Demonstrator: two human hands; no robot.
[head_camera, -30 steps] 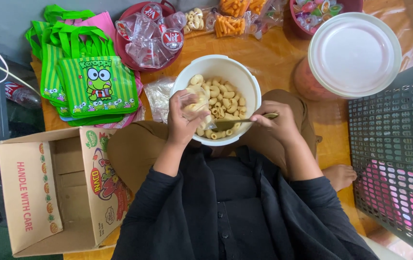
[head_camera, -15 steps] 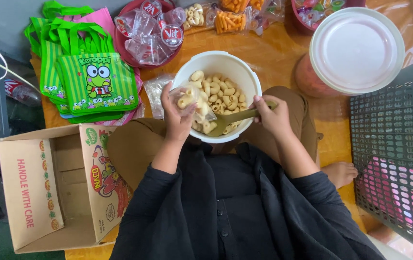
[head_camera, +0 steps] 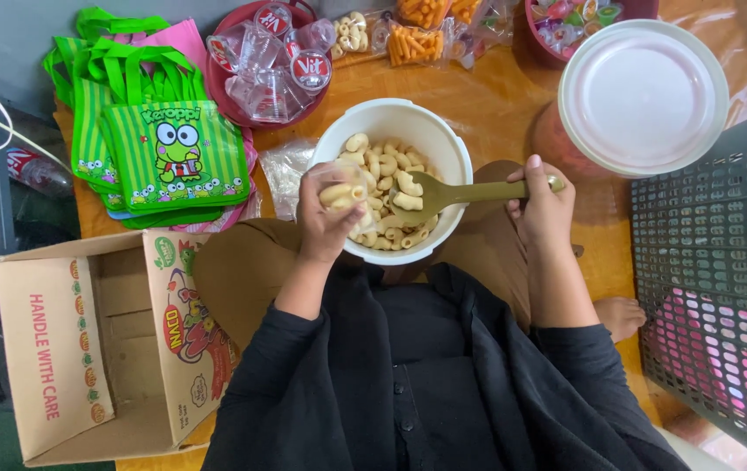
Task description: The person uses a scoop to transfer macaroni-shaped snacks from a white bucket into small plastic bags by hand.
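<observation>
A white bowl [head_camera: 426,122] full of pale tube-shaped snacks [head_camera: 387,166] rests on my lap. My left hand [head_camera: 325,222] holds a small clear plastic bag [head_camera: 339,194] partly filled with the snacks over the bowl's left side. My right hand [head_camera: 543,209] grips the handle end of an olive-green spoon [head_camera: 456,192], whose scoop carries a few snacks above the bowl's middle.
Green striped cartoon-frog bags [head_camera: 173,157] lie at the left. A red tray of clear cups [head_camera: 273,65], packed snacks [head_camera: 417,39] and a white-lidded red bucket [head_camera: 644,87] stand behind. An open cardboard box [head_camera: 103,349] sits at left, a dark plastic crate [head_camera: 722,270] at right.
My right hand has pulled out to the right and lifted the spoon with snacks on it. My left hand with the bag stays over the bowl's left side.
</observation>
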